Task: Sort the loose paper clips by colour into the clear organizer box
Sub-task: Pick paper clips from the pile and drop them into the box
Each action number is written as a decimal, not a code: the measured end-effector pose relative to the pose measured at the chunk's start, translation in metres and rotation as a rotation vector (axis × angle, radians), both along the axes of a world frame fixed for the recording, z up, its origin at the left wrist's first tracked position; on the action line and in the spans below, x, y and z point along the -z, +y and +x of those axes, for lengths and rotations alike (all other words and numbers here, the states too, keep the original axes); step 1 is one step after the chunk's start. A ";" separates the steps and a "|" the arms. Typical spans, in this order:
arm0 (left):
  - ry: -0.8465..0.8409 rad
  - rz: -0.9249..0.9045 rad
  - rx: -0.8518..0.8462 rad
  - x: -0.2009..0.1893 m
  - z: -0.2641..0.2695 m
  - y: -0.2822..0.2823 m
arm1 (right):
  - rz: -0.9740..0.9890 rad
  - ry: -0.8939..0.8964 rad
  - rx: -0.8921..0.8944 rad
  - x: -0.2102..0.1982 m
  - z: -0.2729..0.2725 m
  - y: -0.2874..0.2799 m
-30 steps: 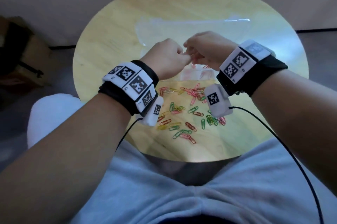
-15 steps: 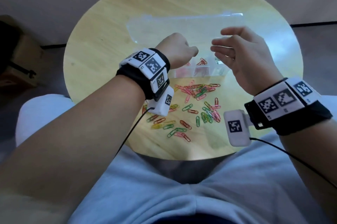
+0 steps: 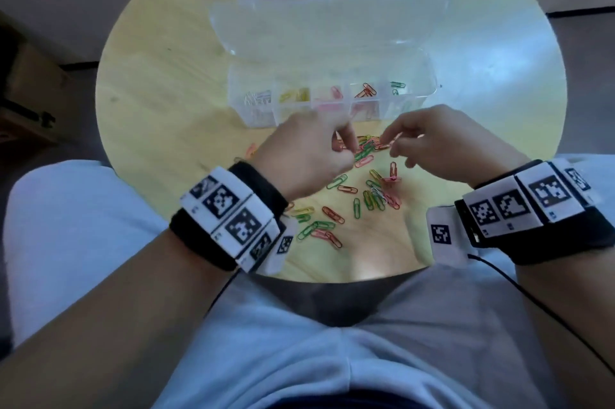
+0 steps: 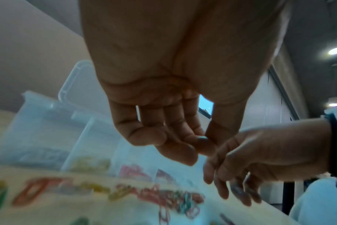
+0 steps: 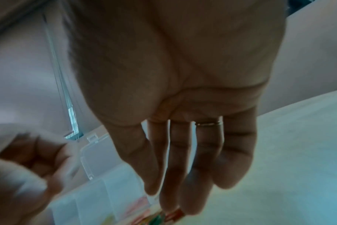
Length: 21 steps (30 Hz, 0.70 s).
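One round wooden table carries the open clear organizer box, with loose paper clips scattered just in front of it. Left hand: curled, grip unclear. Left wrist view: blurry. Right wrist view: right hand fingers extended, tips touching clips.

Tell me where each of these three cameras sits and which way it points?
Head: on the person's head, looking down at the round table, organizer box, loose paper clips; both forearms, left hand, right hand show.
Left wrist: under the left wrist, looking along the palm at the box and clips; right hand too.
Right wrist: under the right wrist, looking along palm and ring.
All three share the box.
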<state>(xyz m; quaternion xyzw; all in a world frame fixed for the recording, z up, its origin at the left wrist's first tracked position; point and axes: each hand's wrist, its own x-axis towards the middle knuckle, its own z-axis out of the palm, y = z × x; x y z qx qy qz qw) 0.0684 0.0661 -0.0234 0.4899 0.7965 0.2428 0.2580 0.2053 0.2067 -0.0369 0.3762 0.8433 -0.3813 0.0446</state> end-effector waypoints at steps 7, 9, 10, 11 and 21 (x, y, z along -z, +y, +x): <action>0.031 -0.058 0.011 0.029 -0.001 -0.001 | 0.079 -0.081 -0.023 0.004 -0.005 -0.004; 0.058 -0.076 0.017 0.031 -0.007 -0.001 | 0.088 -0.074 -0.041 0.007 -0.010 -0.008; 0.063 -0.101 0.027 0.032 -0.009 -0.001 | 0.093 -0.085 -0.051 0.008 -0.013 -0.009; 0.068 -0.134 0.041 0.034 -0.010 -0.002 | 0.099 -0.109 -0.063 0.010 -0.015 -0.010; 0.238 -0.250 0.105 0.039 -0.013 -0.007 | 0.129 -0.175 -0.050 0.017 -0.021 -0.013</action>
